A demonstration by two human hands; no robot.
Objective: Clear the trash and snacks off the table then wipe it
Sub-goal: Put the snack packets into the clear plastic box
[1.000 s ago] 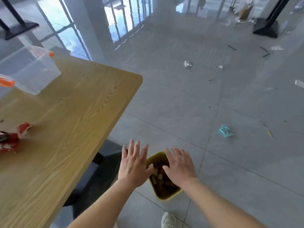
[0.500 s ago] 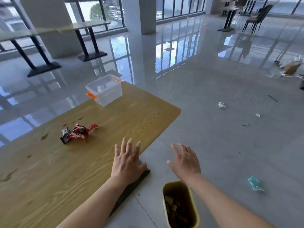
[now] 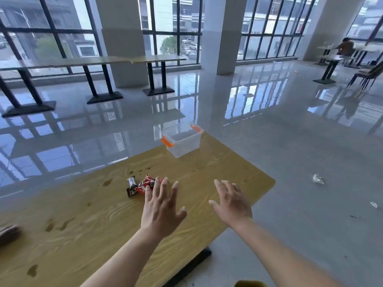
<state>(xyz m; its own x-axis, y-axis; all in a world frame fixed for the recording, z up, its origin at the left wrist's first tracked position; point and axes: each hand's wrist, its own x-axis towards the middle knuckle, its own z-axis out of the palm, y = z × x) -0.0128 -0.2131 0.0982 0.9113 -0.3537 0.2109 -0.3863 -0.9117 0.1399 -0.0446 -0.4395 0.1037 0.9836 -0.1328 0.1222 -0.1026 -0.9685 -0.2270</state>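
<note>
A glossy grey tiled floor [image 3: 290,141] fills most of the view, running back to tall dark-framed windows [image 3: 170,27] and two pale columns [image 3: 124,48]; a row of long tables on black pedestal bases [image 3: 103,61] stands along the glass, and more tables and chairs sit far off to the right, where a person [image 3: 345,46] is seated; nearest the camera a wooden table [image 3: 87,235] with a rounded far corner takes up the lower left, its yellow grain marked with several dark spill stains [image 3: 107,182]; a clear plastic box with orange clips [image 3: 182,139] stands open and upright on the far end of that table, well apart from the hands; both bare forearms reach forward over the tabletop; the left hand [image 3: 160,208] is held flat with fingers spread wide and nothing in it, its fingertips just beside, and partly overlapping in view, the crumpled snack wrappers [image 3: 139,186]; whether it touches them cannot be told; those red and dark wrappers lie in a small heap on the table, between the hand and the stains further back; the right hand [image 3: 232,204] hovers near the table's right edge, also open-palmed with fingers splayed, grasping nothing; a blurred brownish thing [image 3: 9,233] lies at the table's left edge, too unclear to name; the rim of a yellow bin [image 3: 250,283] shows at the bottom edge, on the floor; small scraps of litter [image 3: 318,179] lie scattered on the tiles to the right
</note>
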